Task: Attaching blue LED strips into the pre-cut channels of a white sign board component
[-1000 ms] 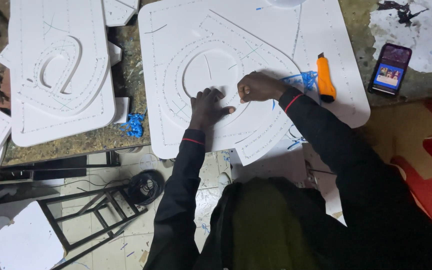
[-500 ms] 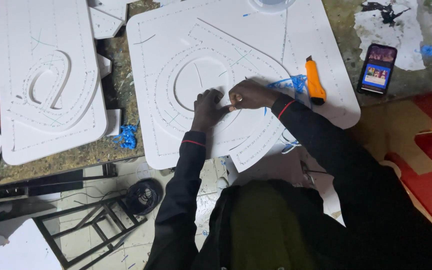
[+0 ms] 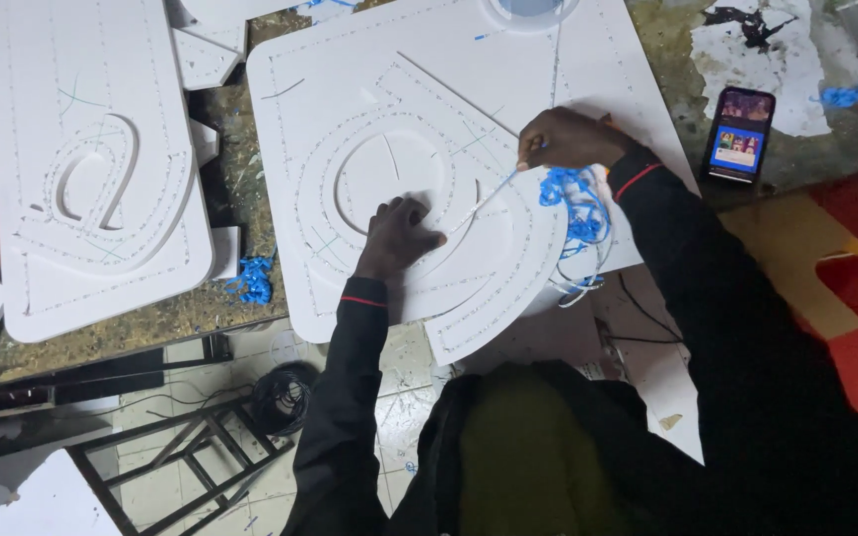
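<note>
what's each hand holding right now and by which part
The right hand pinches the upper end of a thin white-blue strip. The left hand holds nothing, pressing flat on the white board.

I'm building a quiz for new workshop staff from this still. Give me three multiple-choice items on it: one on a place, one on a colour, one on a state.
1. Where does the phone lie?
A. right of the white board
B. on the floor
C. on the left board

2. What colour is the tangle of peeled film beside the right hand?
A. red
B. blue
C. green

3. What is the left hand doing?
A. holding the phone
B. hanging off the table
C. pressing flat on the white board

Answers:
1 A, it rests on the table right of the board, screen lit.
2 B, the loose strips are bright blue.
3 C, its palm is down on the board while the right hand pulls a thin strip taut.
</note>
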